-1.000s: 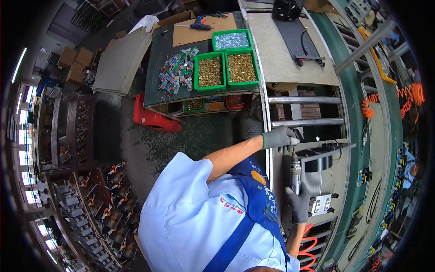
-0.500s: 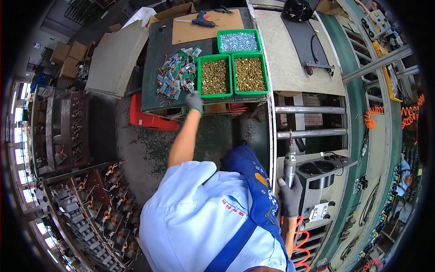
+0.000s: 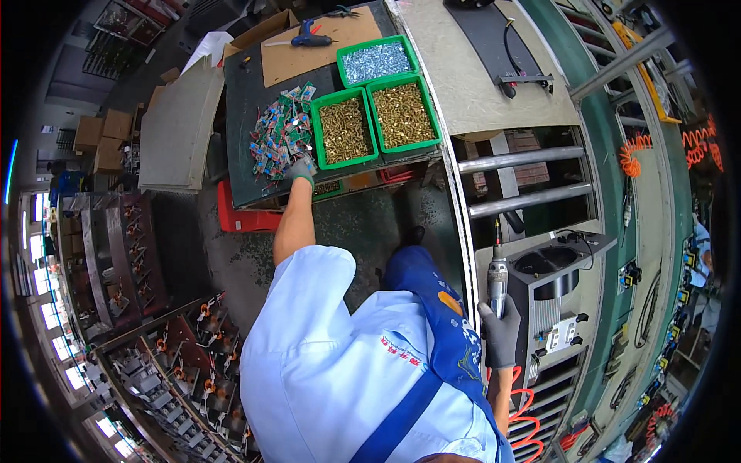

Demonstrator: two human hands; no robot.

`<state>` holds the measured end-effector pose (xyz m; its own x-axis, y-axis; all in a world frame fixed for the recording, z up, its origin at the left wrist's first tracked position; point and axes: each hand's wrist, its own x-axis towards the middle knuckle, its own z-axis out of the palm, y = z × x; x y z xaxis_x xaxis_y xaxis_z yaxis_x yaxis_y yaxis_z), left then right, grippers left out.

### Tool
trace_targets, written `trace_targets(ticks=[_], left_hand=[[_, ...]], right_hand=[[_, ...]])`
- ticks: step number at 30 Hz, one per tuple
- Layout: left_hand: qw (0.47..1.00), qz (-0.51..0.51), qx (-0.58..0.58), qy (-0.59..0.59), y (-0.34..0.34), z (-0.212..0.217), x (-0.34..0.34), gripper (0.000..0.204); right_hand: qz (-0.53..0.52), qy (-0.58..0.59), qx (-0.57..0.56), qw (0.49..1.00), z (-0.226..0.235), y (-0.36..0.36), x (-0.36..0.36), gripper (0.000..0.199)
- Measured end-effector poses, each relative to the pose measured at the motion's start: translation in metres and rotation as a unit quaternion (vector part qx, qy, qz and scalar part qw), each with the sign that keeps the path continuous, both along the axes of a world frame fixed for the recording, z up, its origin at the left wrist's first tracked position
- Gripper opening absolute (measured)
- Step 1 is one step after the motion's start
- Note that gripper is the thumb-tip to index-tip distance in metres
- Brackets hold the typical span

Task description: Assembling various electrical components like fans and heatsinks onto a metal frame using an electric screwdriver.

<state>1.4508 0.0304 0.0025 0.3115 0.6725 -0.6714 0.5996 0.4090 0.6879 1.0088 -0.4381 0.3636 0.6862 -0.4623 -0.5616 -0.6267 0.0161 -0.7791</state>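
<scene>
My left hand [image 3: 299, 169], in a grey glove with a green cuff, reaches to the near edge of a heap of small green circuit boards [image 3: 279, 135] with red, blue and white parts. Its fingers are against the boards, too small and blurred to show if they grip one. Low on the right, my gloved right hand [image 3: 502, 333] is closed round a silver air screwdriver [image 3: 498, 282]. The tool stands upright in the picture with its bit pointing away from me. A coiled red air hose [image 3: 525, 417] runs beside my right forearm.
Green bins of brass-coloured screws [image 3: 345, 131] and silvery small parts [image 3: 376, 62] stand beside the boards. A blue glue gun [image 3: 311, 37] lies on cardboard farther back. Right of me, a roller conveyor [image 3: 532, 197] carries a metal housing with a round opening [image 3: 546, 262].
My left hand has moved onto the near edge of the board heap. The view has shifted, so the bench sits farther left. My right hand keeps hold of the air screwdriver.
</scene>
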Motion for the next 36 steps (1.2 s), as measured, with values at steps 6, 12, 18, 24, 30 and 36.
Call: trace_targets(ticks=[6, 12, 18, 24, 30, 36], left_hand=[[0.786, -0.384, 0.467, -0.126, -0.093, 0.143, -0.071, 0.022], [0.672, -0.624, 0.139, -0.374, -0.299, 0.254, -0.179, 0.018], [0.523, -0.744, -0.033, -0.414, -0.451, 0.306, -0.313, 0.015], [0.304, -0.819, 0.051, -0.484, -0.524, 0.328, -0.387, 0.016], [0.158, -0.817, 0.076, -0.549, -0.573, 0.337, -0.423, 0.016], [0.036, -0.821, 0.101, -0.56, -0.617, 0.341, -0.436, 0.016]], right_hand=[[-0.028, 0.012, 0.009, 0.999, 0.004, -0.022, -0.046, 0.03], [-0.031, -0.055, -0.086, 0.994, 0.0, -0.058, -0.105, 0.051], [-0.048, -0.04, -0.134, 0.989, 0.009, -0.092, -0.177, 0.055], [-0.121, -0.068, -0.159, 0.978, 0.008, -0.119, -0.252, 0.053], [-0.12, -0.032, -0.153, 0.98, 0.007, -0.14, -0.306, 0.051], [-0.163, -0.013, -0.165, 0.973, -0.009, -0.151, -0.33, 0.057]])
